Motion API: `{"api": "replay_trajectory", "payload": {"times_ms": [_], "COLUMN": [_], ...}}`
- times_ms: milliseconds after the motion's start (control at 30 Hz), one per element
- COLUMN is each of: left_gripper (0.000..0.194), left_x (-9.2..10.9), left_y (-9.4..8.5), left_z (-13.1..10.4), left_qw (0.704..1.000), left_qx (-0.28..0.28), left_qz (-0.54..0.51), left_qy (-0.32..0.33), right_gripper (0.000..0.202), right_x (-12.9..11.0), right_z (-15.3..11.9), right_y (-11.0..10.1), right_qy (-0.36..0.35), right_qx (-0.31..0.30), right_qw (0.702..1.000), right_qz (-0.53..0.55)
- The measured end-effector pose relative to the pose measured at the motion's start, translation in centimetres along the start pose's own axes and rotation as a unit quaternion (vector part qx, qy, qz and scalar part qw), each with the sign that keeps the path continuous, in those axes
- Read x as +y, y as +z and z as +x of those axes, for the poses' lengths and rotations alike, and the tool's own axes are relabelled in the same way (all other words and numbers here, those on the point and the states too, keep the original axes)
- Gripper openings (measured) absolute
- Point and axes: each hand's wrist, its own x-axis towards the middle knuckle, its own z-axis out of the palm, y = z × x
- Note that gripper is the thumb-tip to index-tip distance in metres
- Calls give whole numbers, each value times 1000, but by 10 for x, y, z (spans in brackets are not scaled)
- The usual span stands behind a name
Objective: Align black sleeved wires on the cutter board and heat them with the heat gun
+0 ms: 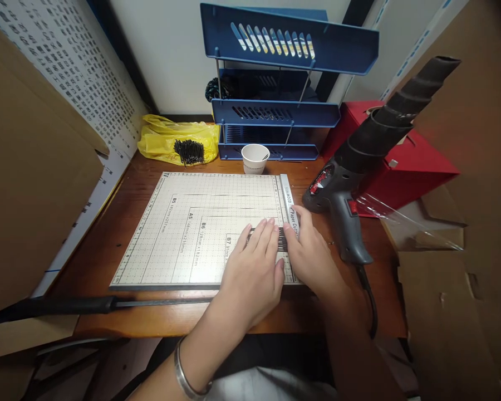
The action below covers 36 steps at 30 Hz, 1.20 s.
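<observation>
A cream paper cutter board (150, 234) with printed grid lines lies on the table. My left hand (254, 262) rests flat on it, fingers stretched over a row of thin black strips (281, 239) and covering most of them. Beside their right ends, my right hand (311, 248) touches the board's metal edge rail (288, 195), thumb and forefinger apart. The rest of its fingers are partly hidden. Along the front edge runs the cutter's blade arm with a black handle (75, 304); its right part is hidden behind my left arm.
A white paper cup (255, 159) stands behind the board. To its left, black thin pieces (189, 151) lie on a yellow plastic bag (158, 139). Blue tiered trays (275, 111) are at the back. A heat gun (350, 172) stands at the right before a red box (426, 167).
</observation>
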Motion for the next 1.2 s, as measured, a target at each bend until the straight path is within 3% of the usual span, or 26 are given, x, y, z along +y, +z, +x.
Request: {"api": "replay_trajectory", "payload": {"times_ms": [800,1100,1200], "left_gripper": [60,60,60], "left_x": [-1,-2,-1], "left_y": [3,2,3], "left_z": [-1,-1,-2], "left_qw": [1000,1000,1000], "left_qx": [23,23,26], "left_qz": [-6,-9,-13], "left_qy": [0,-1,-2], "right_gripper": [54,51,47], "right_x": [-10,-7,-9], "right_z": [2,11,1], "right_y": [-4,-6,-15], "right_qy": [20,9,-8], "right_qx": [11,8,98], "right_qw": [996,998,995], "right_qz": [-86,-55,19]}}
